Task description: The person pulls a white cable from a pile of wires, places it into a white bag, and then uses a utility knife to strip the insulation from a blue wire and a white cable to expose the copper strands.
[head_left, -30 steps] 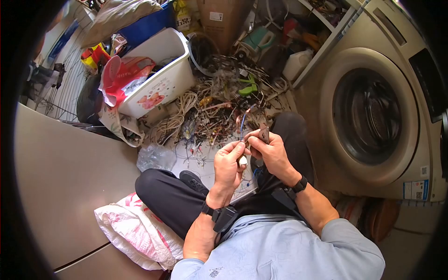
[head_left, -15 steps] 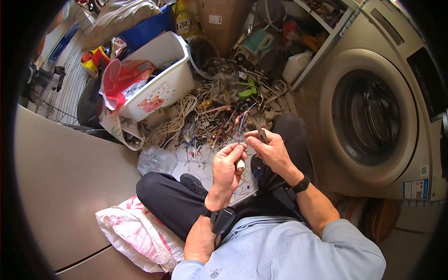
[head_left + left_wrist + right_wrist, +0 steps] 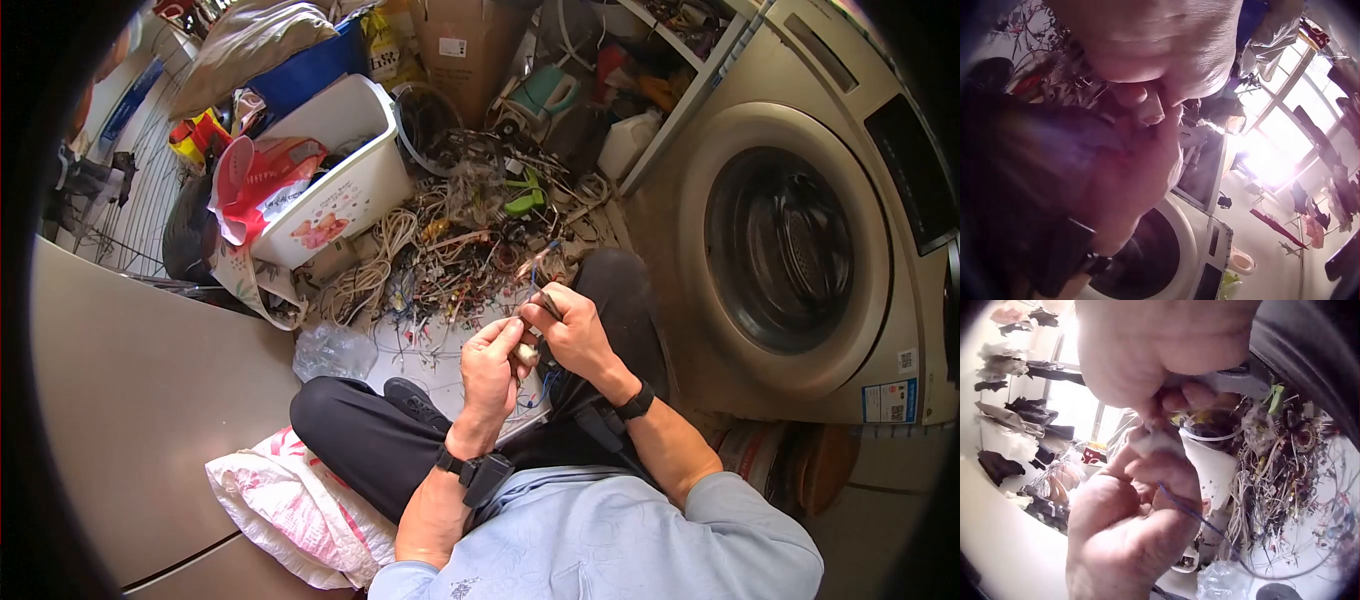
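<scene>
Between thumb and fingers my left hand (image 3: 488, 368) holds a small white piece (image 3: 526, 353), which shows as well in the right wrist view as a pale lump (image 3: 1159, 445). From that hand a thin blue wire (image 3: 1210, 523) curves away toward the floor. My right hand (image 3: 582, 338) grips a flat grey metal tool (image 3: 1238, 382), mostly covered by the fingers; its exact kind cannot be told. Both hands' fingertips come together in front of the lap. Just beyond them, bare copper strands (image 3: 530, 264) stick up over the scrap pile.
A heap of wires and scraps (image 3: 460, 265) covers the floor ahead. Behind it stand a white bin (image 3: 345, 200) and a cardboard box (image 3: 465, 60). The washing machine (image 3: 680, 330) is close on the right; a clear plastic bag (image 3: 335, 350) lies left of the feet.
My right hand has come in against the left one, and its flat tool has turned so that less shows. The white piece has tilted, and the copper strands have swung into view.
</scene>
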A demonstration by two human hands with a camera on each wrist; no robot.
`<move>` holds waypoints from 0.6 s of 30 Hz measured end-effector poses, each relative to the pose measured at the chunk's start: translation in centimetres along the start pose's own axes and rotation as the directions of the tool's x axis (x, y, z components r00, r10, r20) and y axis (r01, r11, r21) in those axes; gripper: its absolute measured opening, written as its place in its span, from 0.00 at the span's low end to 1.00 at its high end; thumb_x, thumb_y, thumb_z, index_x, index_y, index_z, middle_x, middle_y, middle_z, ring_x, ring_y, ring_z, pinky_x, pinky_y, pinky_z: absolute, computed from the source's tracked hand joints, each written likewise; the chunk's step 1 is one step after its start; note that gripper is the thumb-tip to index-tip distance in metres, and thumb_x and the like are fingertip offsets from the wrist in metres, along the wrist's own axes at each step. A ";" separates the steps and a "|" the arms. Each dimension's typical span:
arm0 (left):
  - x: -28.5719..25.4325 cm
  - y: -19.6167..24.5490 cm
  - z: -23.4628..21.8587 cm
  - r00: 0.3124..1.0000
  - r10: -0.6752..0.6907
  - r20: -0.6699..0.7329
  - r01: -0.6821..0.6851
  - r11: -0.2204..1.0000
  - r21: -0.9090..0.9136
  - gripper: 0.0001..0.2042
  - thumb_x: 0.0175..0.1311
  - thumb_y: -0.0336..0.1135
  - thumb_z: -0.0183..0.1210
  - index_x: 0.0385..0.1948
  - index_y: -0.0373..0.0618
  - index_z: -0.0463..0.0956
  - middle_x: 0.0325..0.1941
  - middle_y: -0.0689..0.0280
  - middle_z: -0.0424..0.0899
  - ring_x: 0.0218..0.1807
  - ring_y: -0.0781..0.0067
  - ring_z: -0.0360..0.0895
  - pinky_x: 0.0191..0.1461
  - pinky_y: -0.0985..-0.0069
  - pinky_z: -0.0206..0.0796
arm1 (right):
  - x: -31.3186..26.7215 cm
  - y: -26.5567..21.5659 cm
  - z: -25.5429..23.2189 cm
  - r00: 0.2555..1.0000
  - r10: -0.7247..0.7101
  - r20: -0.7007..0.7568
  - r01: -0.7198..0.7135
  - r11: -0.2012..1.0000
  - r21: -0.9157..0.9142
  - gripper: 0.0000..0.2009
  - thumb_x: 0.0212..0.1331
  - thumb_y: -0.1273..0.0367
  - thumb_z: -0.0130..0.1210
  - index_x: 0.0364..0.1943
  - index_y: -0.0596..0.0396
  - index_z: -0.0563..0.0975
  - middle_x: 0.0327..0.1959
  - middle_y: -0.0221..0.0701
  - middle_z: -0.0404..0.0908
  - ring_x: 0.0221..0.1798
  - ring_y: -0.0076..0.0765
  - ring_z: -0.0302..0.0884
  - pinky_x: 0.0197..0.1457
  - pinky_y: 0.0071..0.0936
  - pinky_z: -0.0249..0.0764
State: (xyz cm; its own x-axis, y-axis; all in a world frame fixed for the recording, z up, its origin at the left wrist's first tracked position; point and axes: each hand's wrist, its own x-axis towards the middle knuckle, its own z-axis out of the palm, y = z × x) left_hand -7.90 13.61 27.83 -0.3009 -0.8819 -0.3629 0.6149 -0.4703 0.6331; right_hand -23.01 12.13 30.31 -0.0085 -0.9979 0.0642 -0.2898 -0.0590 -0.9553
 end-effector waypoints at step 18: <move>0.9 3.3 -3.8 0.968 0.159 -0.193 -0.202 0.951 -0.234 0.09 0.77 0.35 0.54 0.42 0.40 0.80 0.35 0.60 0.88 0.34 0.66 0.87 0.39 0.71 0.79 | -1.5 0.9 -0.8 0.965 0.190 0.180 -0.257 0.821 0.510 0.10 0.75 0.67 0.51 0.39 0.57 0.80 0.32 0.30 0.84 0.23 0.16 0.72 0.26 0.18 0.65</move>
State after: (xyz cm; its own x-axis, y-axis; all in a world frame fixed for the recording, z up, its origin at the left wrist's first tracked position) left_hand -3.34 11.37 26.99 -0.0528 -0.9222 -0.3832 0.8159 -0.2611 0.5159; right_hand -23.99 13.56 29.55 0.1090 -0.9791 -0.1716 0.2527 0.1943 -0.9478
